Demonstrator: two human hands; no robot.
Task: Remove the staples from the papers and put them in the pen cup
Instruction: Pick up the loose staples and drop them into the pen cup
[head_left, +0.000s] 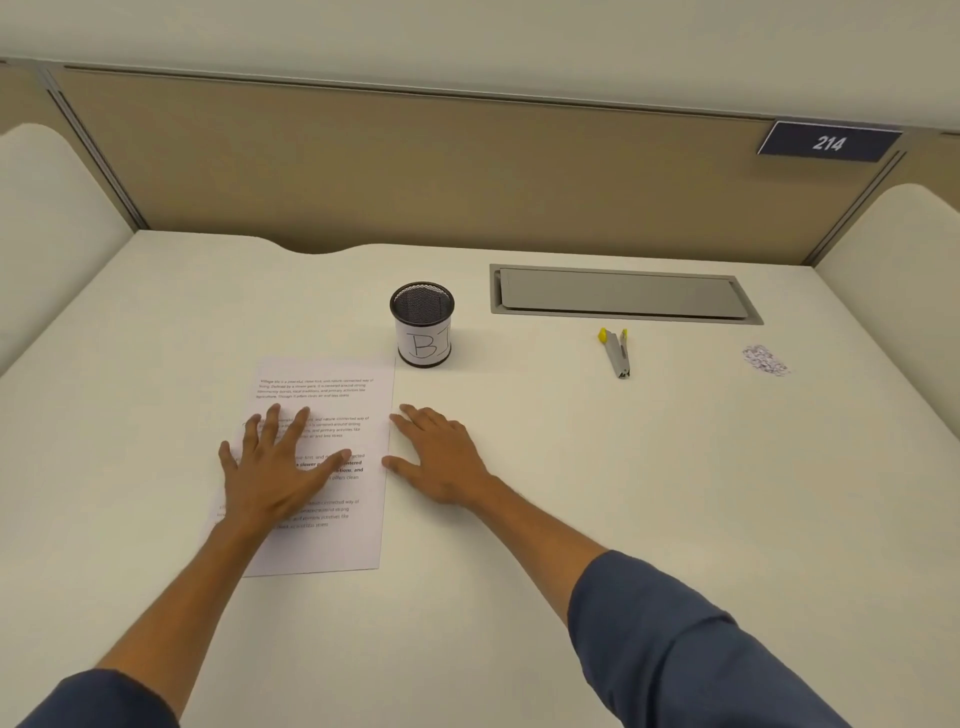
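From the head camera, we have the papers (322, 462) lying flat on the desk (571, 493), printed side up, with the pen cup (422, 325) standing just beyond their far right corner. Our left hand (272, 467) rests on the sheet with its fingers spread and straight, pinning it down. Our right hand (441, 457) lies flat on the desk just beside the right edge of the papers, fingers relaxed and gripping nothing, the fingertips at or very near that edge.

The staple remover (615, 353), grey with yellow tips, lies well apart to the right, untouched. Farther right sits a small heap of paper scraps (764, 359). We cannot make out any staple on the sheet; it is too small to tell.

We judge the work is at its start: the papers are steadied, no tool is in hand. The next move calls for the right hand to reach across for the remover while the left holds the sheet flat.
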